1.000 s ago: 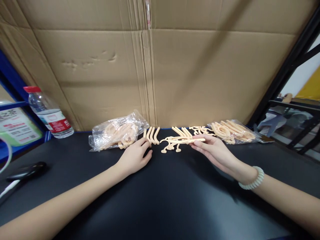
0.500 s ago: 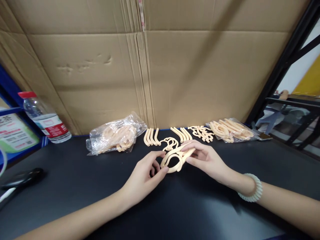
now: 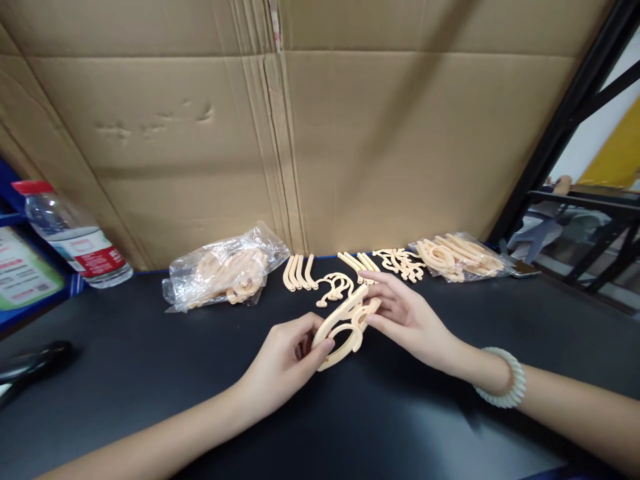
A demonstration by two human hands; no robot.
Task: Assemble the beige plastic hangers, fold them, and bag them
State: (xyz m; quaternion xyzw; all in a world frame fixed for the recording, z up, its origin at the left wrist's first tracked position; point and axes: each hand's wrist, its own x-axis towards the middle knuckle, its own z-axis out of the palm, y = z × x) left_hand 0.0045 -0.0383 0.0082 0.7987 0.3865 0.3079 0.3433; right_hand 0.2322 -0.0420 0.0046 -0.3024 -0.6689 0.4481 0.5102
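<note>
Both hands hold one cream plastic curved piece a little above the black tabletop. My left hand pinches its lower left end between thumb and fingers. My right hand grips its upper right end, a pale bead bracelet on that wrist. Just behind the held piece lies a small curly cream part. Two short rows of curved cream strips lie at the back, one on the left and one on the right, with a tangle of small cream parts beside them.
A clear bag of cream parts lies back left, another bag back right. A corrugated cardboard wall closes the back. A water bottle stands far left, a black object near the left edge, black shelving at right.
My right hand lifted a cream piece from the back row and brought it nearer. My left hand left the curved strips and took hold of the piece's other end.
</note>
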